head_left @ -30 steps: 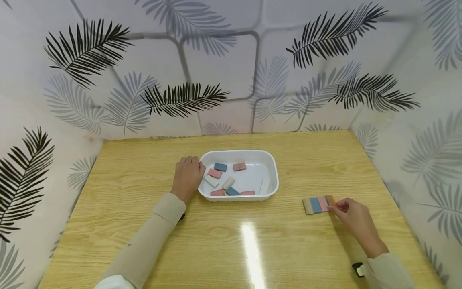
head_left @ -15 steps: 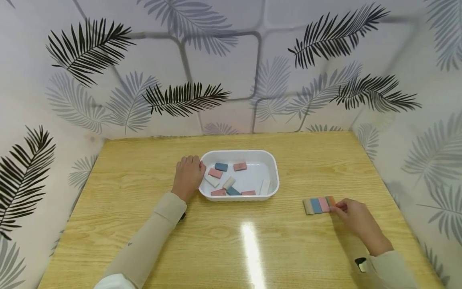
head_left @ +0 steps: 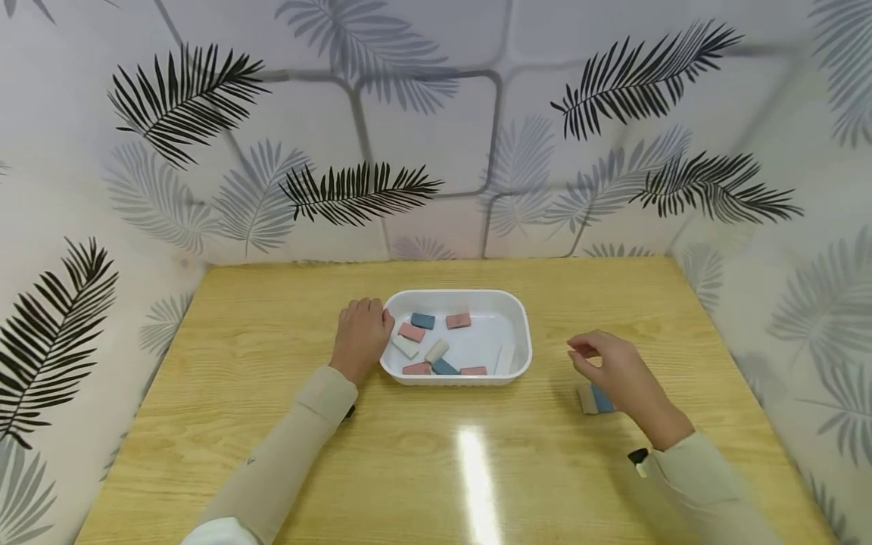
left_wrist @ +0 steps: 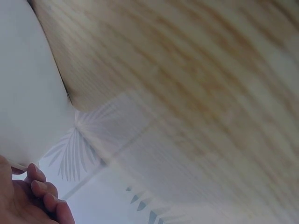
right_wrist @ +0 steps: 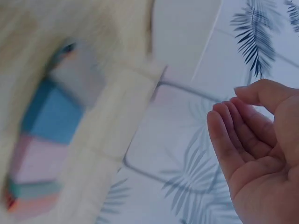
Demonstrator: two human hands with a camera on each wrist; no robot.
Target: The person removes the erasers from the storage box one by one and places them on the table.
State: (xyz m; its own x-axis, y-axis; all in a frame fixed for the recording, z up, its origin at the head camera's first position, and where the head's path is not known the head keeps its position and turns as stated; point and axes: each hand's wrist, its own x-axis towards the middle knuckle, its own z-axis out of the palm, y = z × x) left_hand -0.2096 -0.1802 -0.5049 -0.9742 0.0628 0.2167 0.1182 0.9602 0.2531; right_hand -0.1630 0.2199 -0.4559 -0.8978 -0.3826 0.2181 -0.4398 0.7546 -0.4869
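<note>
My left hand (head_left: 361, 338) grips the left rim of a white plastic tray (head_left: 456, 381), thumb over the edge. In the left wrist view its curled fingers (left_wrist: 42, 189) meet the tray's edge. Several erasers, pink (head_left: 458, 321), blue (head_left: 422, 321) and white (head_left: 405, 347), lie loose in the tray. My right hand (head_left: 616, 371) hovers over the table right of the tray, fingers loosely bent and holding nothing. Below it lies a row of erasers: beige (head_left: 587, 400), blue (right_wrist: 53, 112), pink (right_wrist: 39, 158), and green and orange (right_wrist: 35, 205). The hand hides part of this row in the head view.
The wooden table (head_left: 306, 469) reaches back to a leaf-patterned backdrop (head_left: 436, 136), which also rises at both sides. A bright light reflection (head_left: 477, 484) lies on the tabletop in front of the tray.
My right hand has left the orange end of the eraser row and moved up and left towards the tray. The left hand keeps its grip. The head view has tilted slightly.
</note>
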